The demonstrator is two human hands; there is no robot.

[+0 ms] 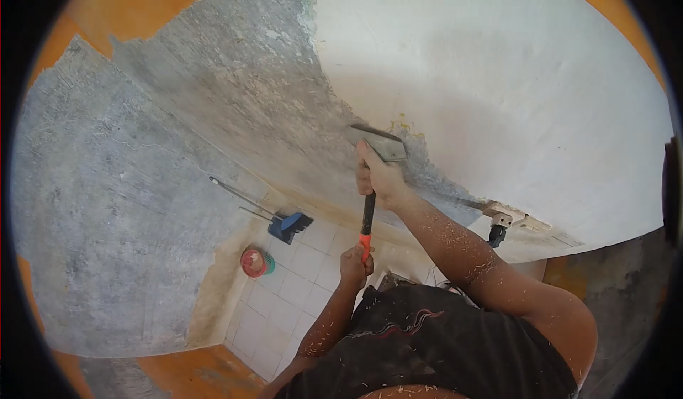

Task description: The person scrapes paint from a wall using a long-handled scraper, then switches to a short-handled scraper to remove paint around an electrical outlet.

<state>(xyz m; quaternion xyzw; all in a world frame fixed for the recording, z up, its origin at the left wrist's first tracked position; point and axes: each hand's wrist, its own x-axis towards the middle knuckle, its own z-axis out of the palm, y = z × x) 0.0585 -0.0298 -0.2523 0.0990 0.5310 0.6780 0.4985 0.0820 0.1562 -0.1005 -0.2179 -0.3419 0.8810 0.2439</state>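
A long-handled scraper (367, 215) with a wide metal head is held in both hands, its blade edge against the wall. My right hand (382, 176) is closed around the upper part near the head, with the thumb reaching up onto the metal. Lower down, my left hand (353, 266) grips the orange end of the handle. The blade lies at the border between white paint (512, 100) and rough grey bare wall (235, 64). Small yellow patches show just above the head. Pale flakes cover my forearms and dark shirt (427, 335).
On the white tiled floor (292, 289) at left are a blue dustpan (282, 231) with a dark brush and a red-and-green bucket (255, 262). Long thin handles lean on the wall. To the right, a socket with a black plug (496, 235) juts from the wall.
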